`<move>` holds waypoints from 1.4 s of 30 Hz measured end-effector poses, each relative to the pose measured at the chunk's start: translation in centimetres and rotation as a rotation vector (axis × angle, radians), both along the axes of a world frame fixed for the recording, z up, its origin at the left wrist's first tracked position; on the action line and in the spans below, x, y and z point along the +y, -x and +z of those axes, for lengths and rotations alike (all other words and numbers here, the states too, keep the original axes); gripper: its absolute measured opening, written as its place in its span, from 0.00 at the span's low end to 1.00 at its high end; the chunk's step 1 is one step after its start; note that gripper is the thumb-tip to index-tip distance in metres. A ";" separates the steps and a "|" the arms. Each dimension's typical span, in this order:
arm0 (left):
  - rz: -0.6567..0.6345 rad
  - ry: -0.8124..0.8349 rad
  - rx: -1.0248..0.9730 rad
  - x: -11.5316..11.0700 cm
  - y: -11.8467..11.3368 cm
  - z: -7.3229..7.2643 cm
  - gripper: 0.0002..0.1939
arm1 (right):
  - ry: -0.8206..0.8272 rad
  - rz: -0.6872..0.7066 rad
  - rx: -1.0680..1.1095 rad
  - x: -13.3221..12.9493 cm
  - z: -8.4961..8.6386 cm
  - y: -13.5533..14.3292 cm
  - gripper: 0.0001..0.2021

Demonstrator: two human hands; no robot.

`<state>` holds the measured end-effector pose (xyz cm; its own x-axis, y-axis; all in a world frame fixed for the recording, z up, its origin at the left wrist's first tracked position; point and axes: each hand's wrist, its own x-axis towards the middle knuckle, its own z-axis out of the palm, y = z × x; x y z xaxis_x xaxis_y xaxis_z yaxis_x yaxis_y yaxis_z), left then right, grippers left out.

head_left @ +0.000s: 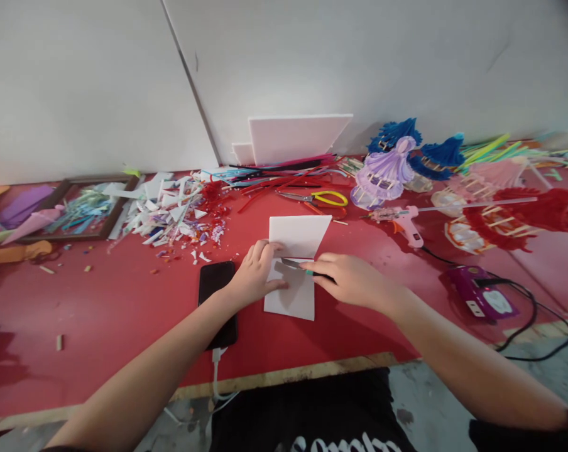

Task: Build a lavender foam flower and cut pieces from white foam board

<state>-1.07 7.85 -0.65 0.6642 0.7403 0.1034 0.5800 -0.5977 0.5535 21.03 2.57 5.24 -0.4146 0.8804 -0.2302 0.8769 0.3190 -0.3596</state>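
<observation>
Two pieces of white foam board lie in front of me: the upper piece (301, 232) with a slanted right edge, the lower piece (291, 302) nearer me. A thin red gap shows between them at the right. My left hand (256, 271) presses down at their left side, fingertips on the upper piece and thumb spread out over the lower one. Closed around the handle of a craft knife, my right hand (354, 276) is at their right edge. The knife's blade (291, 263) points left, lying low over the top of the lower piece. Its handle is mostly hidden by my fingers.
A phone (217, 279) with a white cable lies left. Foam scraps (171, 204) heap beyond it. Yellow-handled pliers (328, 198), a pink glue gun (409, 226), carousel-like models (385, 172) and a purple power box (482, 293) stand right. A white board (298, 138) leans on the wall.
</observation>
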 end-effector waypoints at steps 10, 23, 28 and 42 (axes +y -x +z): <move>0.013 -0.007 -0.010 -0.2 -0.2 0.4 0.30 | -0.035 0.039 -0.030 1.3 -1.2 2.2 0.19; 0.045 -0.033 0.065 -0.4 -0.3 0.6 0.29 | -0.005 0.005 -0.060 1.4 -1.6 2.6 0.18; 0.083 -0.064 0.109 -0.6 -0.3 0.5 0.29 | 0.008 -0.009 -0.064 1.5 -1.5 2.5 0.19; 0.102 -0.055 0.136 -0.6 -0.3 0.7 0.32 | -0.026 -0.033 -0.076 1.0 -1.8 1.5 0.18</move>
